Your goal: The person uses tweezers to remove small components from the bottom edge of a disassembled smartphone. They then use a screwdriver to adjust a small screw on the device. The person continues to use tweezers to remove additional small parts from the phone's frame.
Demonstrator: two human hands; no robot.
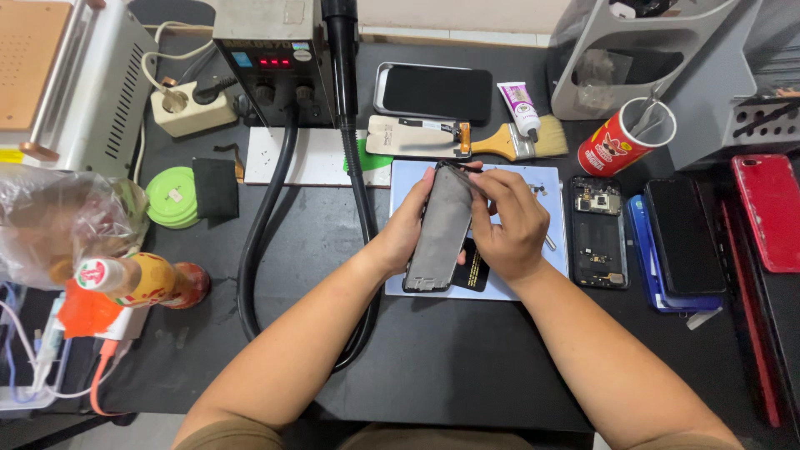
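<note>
Phone screen [440,229] — both hands [406,227] (tilted)

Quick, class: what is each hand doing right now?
Left hand: closed around the phone screen panel, gripping its left edge.
Right hand: fingers pinched at the panel's top right edge; any tool cannot be told.

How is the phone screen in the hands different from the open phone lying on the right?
The phone screen is held tilted up by the left hand and right hand; the open phone body lies flat on the table. The screen shows a plain grey surface; the body shows small inner parts. Both are long rectangles.
</note>
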